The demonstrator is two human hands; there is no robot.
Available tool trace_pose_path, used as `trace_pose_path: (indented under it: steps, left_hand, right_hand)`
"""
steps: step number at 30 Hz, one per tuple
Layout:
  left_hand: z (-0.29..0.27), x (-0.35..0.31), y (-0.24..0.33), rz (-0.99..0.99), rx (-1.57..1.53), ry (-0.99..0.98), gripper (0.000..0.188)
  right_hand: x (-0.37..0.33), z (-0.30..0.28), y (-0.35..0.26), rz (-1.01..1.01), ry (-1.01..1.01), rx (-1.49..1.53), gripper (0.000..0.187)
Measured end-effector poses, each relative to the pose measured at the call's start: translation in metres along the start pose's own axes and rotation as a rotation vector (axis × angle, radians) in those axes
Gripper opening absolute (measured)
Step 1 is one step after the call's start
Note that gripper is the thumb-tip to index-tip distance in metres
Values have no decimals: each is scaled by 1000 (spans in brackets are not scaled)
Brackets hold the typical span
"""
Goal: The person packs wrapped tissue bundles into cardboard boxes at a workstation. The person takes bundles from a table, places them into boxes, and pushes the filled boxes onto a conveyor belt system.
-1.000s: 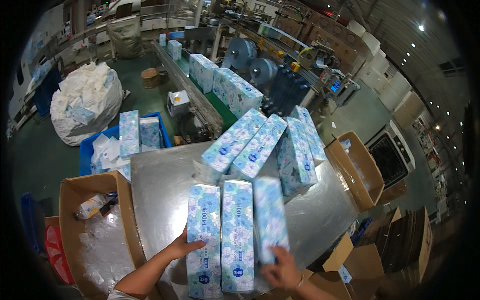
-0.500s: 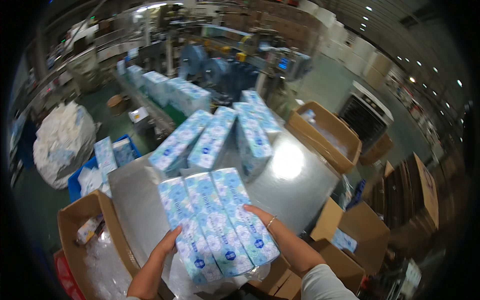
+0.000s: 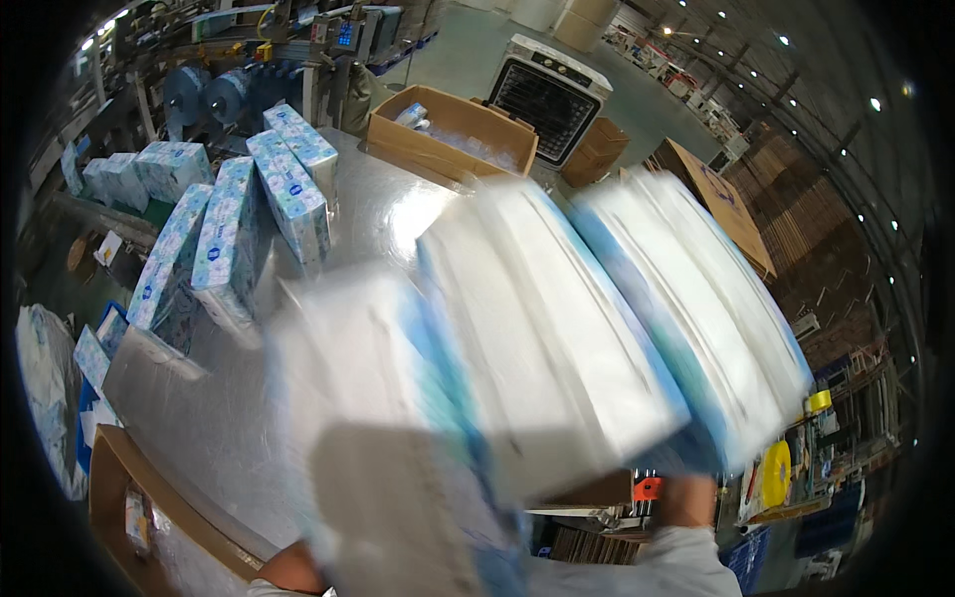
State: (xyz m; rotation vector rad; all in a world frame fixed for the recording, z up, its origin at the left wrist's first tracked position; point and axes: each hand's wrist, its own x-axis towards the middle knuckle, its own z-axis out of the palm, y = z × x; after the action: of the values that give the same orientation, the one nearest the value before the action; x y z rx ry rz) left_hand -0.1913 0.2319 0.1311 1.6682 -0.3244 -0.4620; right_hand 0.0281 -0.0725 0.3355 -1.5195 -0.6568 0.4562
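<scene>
Three tissue packs (image 3: 557, 338) hang lifted in front of me, tilted up, blurred by motion. Their white sides face me, with blue and teal film at the edges. At the lower left, my left hand (image 3: 293, 569) supports the nearest pack; its fingers are hidden behind it. My right hand (image 3: 686, 500) shows mostly as a wrist below the right-hand pack, its fingers covered too. Several blue flowered tissue packs (image 3: 224, 239) stand on the metal table (image 3: 189, 428) beyond, at the left.
An open carton (image 3: 438, 154) with clear plastic stands at the table's far edge, near a black-fronted cooler (image 3: 550, 99). Another carton (image 3: 189, 507) sits at the lower left. Stacked flat cardboard (image 3: 716, 204) and a yellow tape roll (image 3: 776, 475) are on the right.
The three packs have been raised and turned from flowered faces to white sides, moving right. My hands went with them. The view has swung right.
</scene>
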Motion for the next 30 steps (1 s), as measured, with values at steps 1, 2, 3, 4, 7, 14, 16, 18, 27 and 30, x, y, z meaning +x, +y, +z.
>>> trace_pose_path:
  steps: [1,2,3,4,7,14,16,18,27,30]
  left_hand:
    - [24,9,-6,23,17,-190,62]
    - [38,14,-18,20,38,-345,59]
    - [42,0,-30,-40,54,-394,57]
    - [35,-2,-30,-32,14,-556,54]
    - [10,26,37,-205,46,-588,47]
    - [110,96,1,118,873,-127,80]
    - [139,109,-22,6,894,-325,86]
    - [155,116,-26,-154,795,-574,83]
    - [167,154,-40,56,1020,-581,59]
    - [139,139,-70,143,1028,-331,48]
  right_hand:
    - [-41,-10,-49,17,19,-161,92]
    - [-71,-18,-70,74,-46,-289,93]
    - [-58,-32,-48,128,-266,-328,95]
    - [-60,-29,-33,246,-429,-421,96]
    - [-84,-11,98,746,-606,-699,86]
    - [-93,37,303,683,-629,-1187,40]
    - [-106,55,264,773,-567,-1367,55]
    - [-118,48,223,834,-518,-1551,51]
    - [-138,-9,306,915,-515,-1596,52]
    - [-131,1,260,651,-435,-1575,73]
